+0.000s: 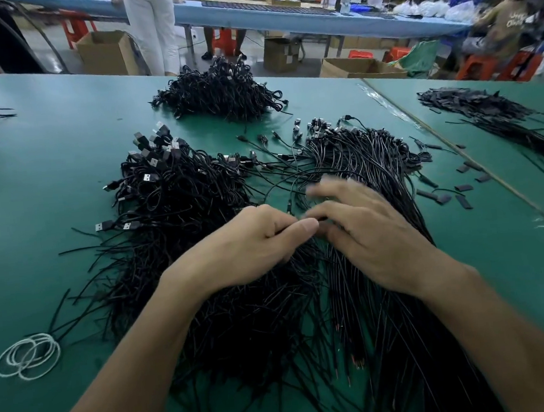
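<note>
**Singling out one cable on the green desk (52,163), centre of the frame.**
From the left: white elastic loops (27,356) lie at lower left. A tangled heap of black USB-plug cables (173,193) sits left of centre. The left hand (254,242), fingers curled, pinches a single thin black cable (289,203) between thumb and forefinger above the heap. The right hand (362,231) meets it thumb-to-thumb, but its fingers are blurred, so its grip cannot be told. A straighter bundle of black bare-ended leads (373,153) lies beneath it, and short flat black sleeve pieces (462,189) are scattered at right. The step probably goes best with the pinch kept firm near the cable's end and the strand drawn lengthwise, so neighbouring loops do not snag.
</note>
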`<state>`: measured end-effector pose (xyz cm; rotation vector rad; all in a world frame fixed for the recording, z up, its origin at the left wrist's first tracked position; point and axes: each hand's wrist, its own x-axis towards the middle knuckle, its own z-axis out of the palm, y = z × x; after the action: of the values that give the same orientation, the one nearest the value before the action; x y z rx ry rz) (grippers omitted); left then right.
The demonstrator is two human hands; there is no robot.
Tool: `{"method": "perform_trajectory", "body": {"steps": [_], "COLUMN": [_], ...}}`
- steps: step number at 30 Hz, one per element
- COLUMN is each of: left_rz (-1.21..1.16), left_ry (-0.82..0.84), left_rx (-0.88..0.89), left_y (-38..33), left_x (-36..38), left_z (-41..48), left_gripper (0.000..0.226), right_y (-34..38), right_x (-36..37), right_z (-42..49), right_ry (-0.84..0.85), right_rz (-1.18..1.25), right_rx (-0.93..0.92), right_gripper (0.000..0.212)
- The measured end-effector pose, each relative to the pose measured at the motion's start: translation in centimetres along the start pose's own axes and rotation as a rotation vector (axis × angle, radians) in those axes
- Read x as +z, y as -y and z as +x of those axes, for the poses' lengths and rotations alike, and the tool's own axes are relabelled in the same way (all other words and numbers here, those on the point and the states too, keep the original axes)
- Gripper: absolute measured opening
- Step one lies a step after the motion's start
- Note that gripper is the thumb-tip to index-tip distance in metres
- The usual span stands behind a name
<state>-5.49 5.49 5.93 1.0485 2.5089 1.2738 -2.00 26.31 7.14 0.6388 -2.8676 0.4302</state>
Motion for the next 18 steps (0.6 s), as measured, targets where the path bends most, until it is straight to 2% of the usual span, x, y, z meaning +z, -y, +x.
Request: {"method": "perform_trajectory", "body": {"steps": [2, 3, 5, 6, 9, 12, 14, 15, 18], "left_rz": [-0.028, -0.039, -0.042, -0.054, -0.144, -0.311, -0.479, -0.595, -0.95], "left_ry": [-0.102, -0.171, -0.26, -0.246, 0.0, 0.222, 0.269, 0.25, 0.013], "left_rx": [-0.003, -0.015, -0.066, -0.106, -0.189, -0.156, -0.083, -0.043, 0.032], "left_y": [-0.1, 0.0, 0.0, 0.0, -0.7, -1.6, -2.3, -2.7, -3.3], "left_x": [-0.3, -0.6, -1.0, -1.2, -0.8, -0.3, -0.7, -1.0, -1.6], "left_z": [-0.1, -0.1, -0.1, -0.2, -0.4, -0.7, -1.0, -1.2, -1.4], "left_gripper": [0.053, 0.053, 0.058, 0.06, 0.06, 0.059, 0.054, 0.051, 0.047], "right_y": [0.3, 0.3, 0.2, 0.1, -0.2, -0.1, 0.2, 0.4, 1.6], "right_x": [0.0, 0.1, 0.0, -0.1, -0.7, -0.7, -0.3, -0.1, 0.6], "right_z": [0.0, -0.1, -0.2, -0.2, 0.4, 0.9, 0.9, 0.8, 0.3], "right_ry": [0.054, 0.024, -0.133, -0.229, -0.475, -0.578, -0.529, -0.442, -0.061], "right_rz": [0.232, 0.335, 0.453, 0.485, 0.555, 0.561, 0.587, 0.609, 0.646], "right_rx": [-0.003, -0.006, 0.008, 0.033, 0.175, 0.283, 0.322, 0.31, 0.171], "right_gripper": [0.047, 0.046, 0.04, 0.036, 0.031, 0.032, 0.035, 0.036, 0.035]}}
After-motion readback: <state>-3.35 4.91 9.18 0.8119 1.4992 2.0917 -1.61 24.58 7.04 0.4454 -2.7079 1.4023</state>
